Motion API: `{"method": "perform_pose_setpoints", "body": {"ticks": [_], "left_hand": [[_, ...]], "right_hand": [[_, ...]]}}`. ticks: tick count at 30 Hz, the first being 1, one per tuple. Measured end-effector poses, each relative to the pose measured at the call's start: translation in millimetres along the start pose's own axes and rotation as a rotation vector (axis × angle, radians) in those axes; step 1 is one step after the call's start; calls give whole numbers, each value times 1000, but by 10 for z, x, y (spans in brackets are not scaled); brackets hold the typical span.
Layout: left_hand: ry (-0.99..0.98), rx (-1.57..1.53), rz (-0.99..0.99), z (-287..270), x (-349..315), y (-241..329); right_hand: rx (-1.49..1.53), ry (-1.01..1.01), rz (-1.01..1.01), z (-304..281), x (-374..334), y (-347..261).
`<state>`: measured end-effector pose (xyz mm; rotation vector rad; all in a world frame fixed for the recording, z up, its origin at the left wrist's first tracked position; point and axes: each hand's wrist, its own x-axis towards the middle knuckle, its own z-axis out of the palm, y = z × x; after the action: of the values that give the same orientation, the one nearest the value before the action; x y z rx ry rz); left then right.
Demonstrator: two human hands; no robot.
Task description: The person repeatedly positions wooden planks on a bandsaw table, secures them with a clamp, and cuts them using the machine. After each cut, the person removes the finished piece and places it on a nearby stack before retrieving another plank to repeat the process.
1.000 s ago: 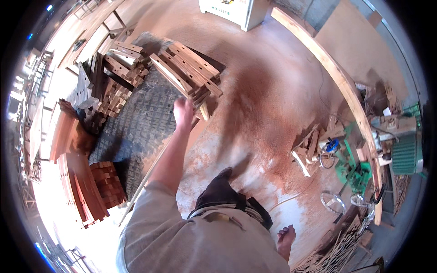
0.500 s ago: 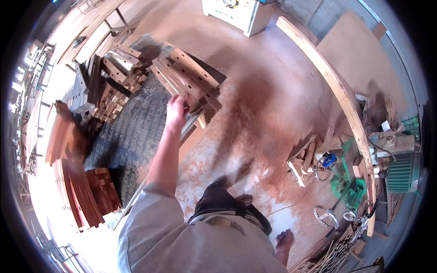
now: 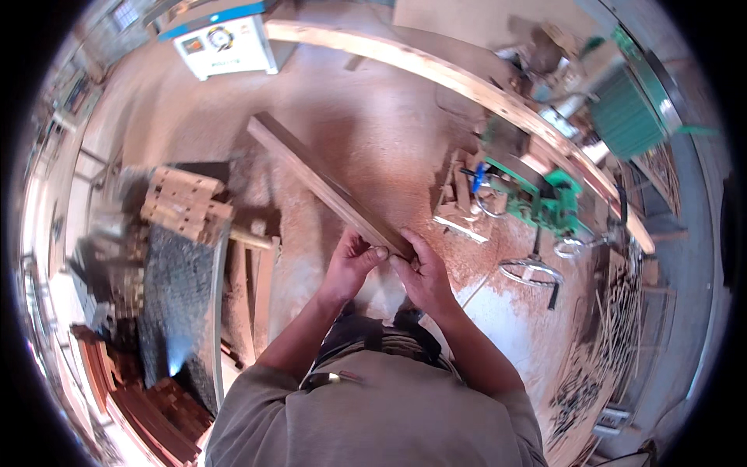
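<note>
Left hand (image 3: 350, 270) and right hand (image 3: 425, 274) closed on one end of a long, straight brown wooden bar (image 3: 328, 184)

Near the centre of the frame, the bar's lower end is gripped from both sides, with the left thumb laid close to the tip and the right hand wrapped about the end itself. The two hands are held close together; whether they touch each other cannot be told. From there the bar is slanted toward the upper left, its far end being held out over a pale floor strewn with reddish-brown sawdust (image 3: 342, 117).

At left of the frame, a stack of light brown wooden pieces with dark rectangular holes (image 3: 183, 204) is set on a dark, faintly patterned flat sheet (image 3: 177, 288). Below it, in the lower left, long reddish-brown wooden pieces (image 3: 152, 420) are laid side by side.

In the upper left, a white machine cabinet with a blue top edge (image 3: 222, 50) is seen. A long, pale wooden beam (image 3: 436, 70) is stretched from the upper centre to the right, bent in appearance. Along it, a green ribbed motor housing (image 3: 626, 113) is placed in the upper right, and a shiny metal handwheel (image 3: 531, 272) is seen lower down. At lower right, thin wooden sticks (image 3: 618, 319) are heaped
</note>
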<state>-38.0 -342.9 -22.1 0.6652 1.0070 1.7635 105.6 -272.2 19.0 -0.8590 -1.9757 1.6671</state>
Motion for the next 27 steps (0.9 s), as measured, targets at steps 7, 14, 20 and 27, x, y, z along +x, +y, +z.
{"method": "perform_pose_setpoints", "body": {"ticks": [7, 14, 20, 27], "left_hand": [[-40, -432, -17, 0, 642, 196], [154, -311, -118, 984, 985, -205], [92, -369, -88, 1433, 1755, -232], [59, -292, -98, 1391, 3151, -499]], "right_hand": [[242, 38, 140, -1556, -607, 241], [376, 284, 147, -2830, -870, 332], [770, 767, -46, -3657, -863, 136], [617, 999, 62, -4037, -1071, 598]]}}
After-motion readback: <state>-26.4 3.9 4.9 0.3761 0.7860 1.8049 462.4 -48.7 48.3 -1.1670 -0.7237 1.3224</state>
